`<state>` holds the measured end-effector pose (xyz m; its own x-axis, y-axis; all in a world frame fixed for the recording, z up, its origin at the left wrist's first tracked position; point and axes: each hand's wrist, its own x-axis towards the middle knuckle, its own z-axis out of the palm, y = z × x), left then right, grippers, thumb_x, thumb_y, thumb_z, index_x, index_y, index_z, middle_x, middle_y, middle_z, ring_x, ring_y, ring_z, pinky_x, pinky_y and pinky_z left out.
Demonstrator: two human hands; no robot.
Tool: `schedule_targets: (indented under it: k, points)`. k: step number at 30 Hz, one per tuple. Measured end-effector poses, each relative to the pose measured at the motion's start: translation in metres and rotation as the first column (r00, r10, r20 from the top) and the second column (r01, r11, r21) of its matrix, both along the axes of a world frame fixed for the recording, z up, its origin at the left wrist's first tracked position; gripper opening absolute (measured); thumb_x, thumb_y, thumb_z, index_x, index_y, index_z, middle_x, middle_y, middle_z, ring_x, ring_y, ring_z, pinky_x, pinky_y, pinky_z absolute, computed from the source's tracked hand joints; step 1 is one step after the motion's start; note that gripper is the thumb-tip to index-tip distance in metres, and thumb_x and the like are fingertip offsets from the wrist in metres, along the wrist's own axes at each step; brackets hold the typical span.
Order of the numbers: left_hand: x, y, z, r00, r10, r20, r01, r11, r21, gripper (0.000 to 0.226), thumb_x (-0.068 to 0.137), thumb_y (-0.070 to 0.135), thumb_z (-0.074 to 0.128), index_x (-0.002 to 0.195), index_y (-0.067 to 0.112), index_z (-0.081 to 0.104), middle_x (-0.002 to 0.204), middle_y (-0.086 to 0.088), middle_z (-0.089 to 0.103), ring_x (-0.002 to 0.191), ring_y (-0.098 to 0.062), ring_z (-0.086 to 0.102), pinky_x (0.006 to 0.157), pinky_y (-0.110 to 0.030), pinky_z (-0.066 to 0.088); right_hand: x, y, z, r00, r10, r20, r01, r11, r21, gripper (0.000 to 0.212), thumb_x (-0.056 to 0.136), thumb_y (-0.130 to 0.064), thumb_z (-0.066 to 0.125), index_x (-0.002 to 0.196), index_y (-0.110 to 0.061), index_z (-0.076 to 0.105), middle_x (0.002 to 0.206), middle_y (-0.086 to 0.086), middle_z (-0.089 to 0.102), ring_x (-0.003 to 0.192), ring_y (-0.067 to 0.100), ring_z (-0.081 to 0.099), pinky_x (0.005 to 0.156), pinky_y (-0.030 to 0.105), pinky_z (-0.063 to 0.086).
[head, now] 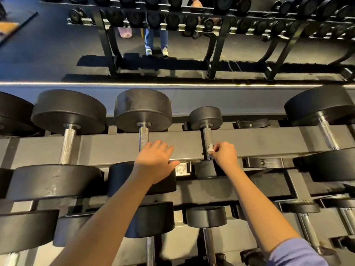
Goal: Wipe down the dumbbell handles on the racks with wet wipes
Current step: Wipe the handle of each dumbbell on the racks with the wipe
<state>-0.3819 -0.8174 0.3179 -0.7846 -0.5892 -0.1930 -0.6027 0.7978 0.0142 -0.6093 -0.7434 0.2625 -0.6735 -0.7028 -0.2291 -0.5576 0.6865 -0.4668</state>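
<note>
A small black dumbbell (206,118) lies across the top rack, its knurled steel handle (207,137) running away from me. My right hand (225,155) pinches a white wet wipe (210,148) against the near part of that handle. My left hand (156,157) rests with straight fingers on the rack rail, over the near end of the neighbouring larger dumbbell's handle (143,137). That dumbbell's near head (123,177) sits under my left forearm.
More dumbbells line the top rack (249,143) left (68,112) and right (318,104). A lower tier holds smaller dumbbells (206,215). A mirror behind reflects the racks and a person's legs (156,41). Empty cradles (263,162) sit right of the small dumbbell.
</note>
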Motion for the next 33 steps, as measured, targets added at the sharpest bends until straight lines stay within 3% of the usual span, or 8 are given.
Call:
schedule_targets:
  k: [7,12,18,21,25,28,30,33]
  points:
    - [0.004,0.001,-0.005,0.998,-0.028,-0.057,0.023,0.996,-0.085,0.062,0.095,0.054,0.024,0.141,0.017,0.043,0.134,-0.002,0.052,0.127,-0.021,0.043,0.106,-0.037,0.034,-0.001,-0.016,0.0,0.995,-0.093,0.036,0.099,0.967,-0.236,0.012,0.089,-0.01,0.06,0.08,-0.005,0.065,0.078,0.012,0.064,0.074,0.023,0.06,0.063,0.029,0.045]
    - [0.007,0.0,-0.011,0.989,-0.064,-0.134,0.049,0.993,-0.112,0.052,0.095,0.039,0.028,0.13,0.013,0.055,0.124,-0.007,0.061,0.12,-0.027,0.052,0.102,-0.042,0.042,-0.003,-0.005,-0.007,0.998,-0.047,0.05,0.053,0.99,-0.131,0.01,0.088,-0.014,0.064,0.089,-0.005,0.068,0.085,0.01,0.063,0.082,0.024,0.06,0.071,0.034,0.048]
    - [-0.008,0.001,-0.006,0.989,-0.144,-0.026,0.142,0.988,-0.053,0.045,0.1,0.017,0.033,0.145,0.019,0.033,0.149,0.0,0.035,0.141,-0.021,0.021,0.117,-0.039,0.011,-0.003,-0.012,-0.004,0.991,-0.108,0.079,0.122,0.971,-0.205,0.011,0.088,-0.011,0.063,0.083,-0.003,0.068,0.079,0.012,0.064,0.074,0.023,0.059,0.063,0.029,0.045]
    - [-0.013,-0.001,-0.007,0.993,-0.101,0.069,0.104,0.993,-0.051,0.043,0.1,0.019,0.032,0.143,0.02,0.037,0.146,0.0,0.038,0.139,-0.021,0.024,0.118,-0.042,0.008,-0.001,-0.011,-0.008,0.989,-0.129,0.073,0.142,0.965,-0.221,0.012,0.089,-0.012,0.062,0.082,-0.003,0.066,0.079,0.011,0.063,0.072,0.02,0.057,0.06,0.027,0.041]
    - [-0.013,-0.003,-0.016,0.993,-0.024,0.112,0.03,0.998,-0.056,0.043,0.101,0.036,0.025,0.134,0.018,0.048,0.133,-0.001,0.05,0.128,-0.022,0.037,0.116,-0.045,0.016,-0.005,-0.004,-0.014,0.998,-0.047,0.048,0.052,0.991,-0.12,0.011,0.088,-0.014,0.063,0.081,-0.005,0.066,0.08,0.011,0.063,0.076,0.023,0.059,0.067,0.036,0.05]
    - [-0.009,-0.001,-0.023,1.0,0.004,-0.019,-0.006,0.992,-0.125,0.061,0.095,0.053,0.019,0.117,0.016,0.062,0.111,-0.003,0.063,0.107,-0.022,0.054,0.102,-0.041,0.037,-0.009,-0.01,-0.014,0.99,-0.104,0.091,0.12,0.971,-0.206,0.013,0.088,-0.012,0.063,0.084,0.0,0.068,0.081,0.015,0.065,0.078,0.027,0.062,0.073,0.04,0.053]
    - [-0.005,0.0,-0.027,0.993,-0.027,-0.115,0.007,0.984,-0.176,0.064,0.091,0.057,0.022,0.108,0.014,0.067,0.099,-0.004,0.067,0.093,-0.022,0.06,0.086,-0.037,0.048,-0.012,-0.021,-0.012,0.986,-0.131,0.105,0.156,0.944,-0.289,0.015,0.088,-0.012,0.063,0.083,0.001,0.068,0.08,0.015,0.066,0.074,0.025,0.06,0.066,0.034,0.049]
    - [-0.006,-0.001,-0.027,0.983,-0.027,-0.181,-0.006,0.984,-0.176,0.063,0.089,0.058,0.026,0.108,0.014,0.067,0.098,-0.004,0.068,0.09,-0.023,0.062,0.079,-0.037,0.051,-0.014,-0.035,-0.007,0.972,-0.167,0.166,0.219,0.899,-0.379,0.012,0.088,-0.011,0.063,0.091,-0.002,0.07,0.084,0.009,0.066,0.077,0.017,0.058,0.069,0.025,0.041]
